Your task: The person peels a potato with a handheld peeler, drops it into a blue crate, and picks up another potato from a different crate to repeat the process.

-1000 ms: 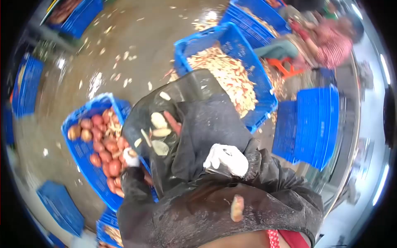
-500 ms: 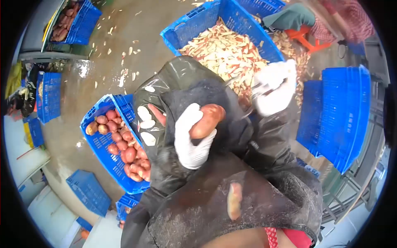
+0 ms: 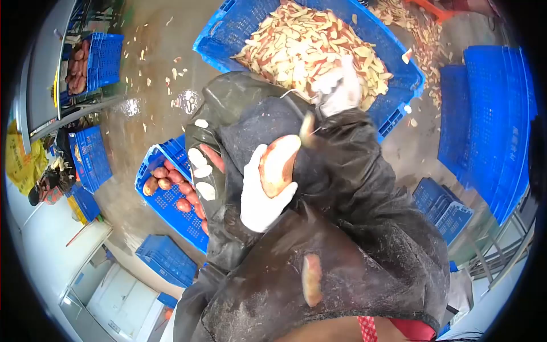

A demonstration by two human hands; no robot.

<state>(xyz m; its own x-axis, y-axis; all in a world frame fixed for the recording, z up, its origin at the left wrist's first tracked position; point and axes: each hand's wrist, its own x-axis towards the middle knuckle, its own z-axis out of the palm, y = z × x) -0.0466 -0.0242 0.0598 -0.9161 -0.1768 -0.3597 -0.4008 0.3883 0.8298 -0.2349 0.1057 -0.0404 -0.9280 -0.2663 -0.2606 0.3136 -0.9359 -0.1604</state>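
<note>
Peeling looks under way. The gloved left hand curls around a half-peeled sweet potato above a black apron. The right hand blurs over the crate of peelings, and its grip cannot be told. Judging by the red skin left, the next stroke needs the potato turned. A crate of unpeeled sweet potatoes sits on the wet floor to the left.

Apron as landmark: crate of peels ahead of it, right hand over that crate's near edge; crate of whole sweet potatoes to its left; stacked crates to its right; loose slices on its left fold; left hand with a sweet potato above its middle.
</note>
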